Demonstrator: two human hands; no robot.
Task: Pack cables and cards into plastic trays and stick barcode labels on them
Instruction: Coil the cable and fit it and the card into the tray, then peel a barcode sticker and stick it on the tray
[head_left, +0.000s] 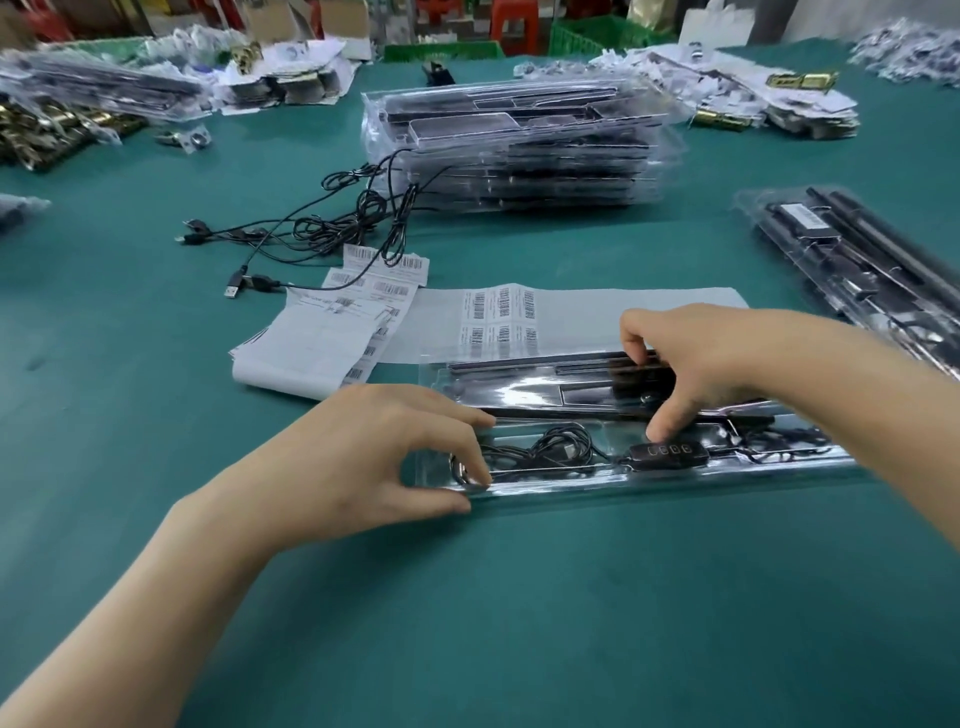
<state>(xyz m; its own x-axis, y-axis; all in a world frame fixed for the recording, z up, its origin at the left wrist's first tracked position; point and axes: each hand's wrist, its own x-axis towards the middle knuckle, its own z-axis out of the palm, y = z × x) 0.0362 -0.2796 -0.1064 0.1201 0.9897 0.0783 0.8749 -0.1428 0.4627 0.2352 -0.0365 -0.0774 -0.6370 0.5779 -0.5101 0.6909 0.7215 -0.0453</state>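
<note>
A green counter (519, 597) carries a clear plastic tray (571, 483) near its front edge. Just behind it lies a flat barcode label sheet (571, 317), overlapped at the left by a folded strip of labels (311, 343). Loose black cables (332, 228) sprawl beyond, running to a tall stack of trays (519, 150). Filled trays (857, 270) lie at the right, gold-coloured metal parts (52, 130) at the far left

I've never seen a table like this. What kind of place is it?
Probably a packing bench in a small factory or workshop. A clear tray with a cable tucked in lies in front, a stack of filled trays sits behind it, and sheets of barcode labels lie on the green table.
</note>
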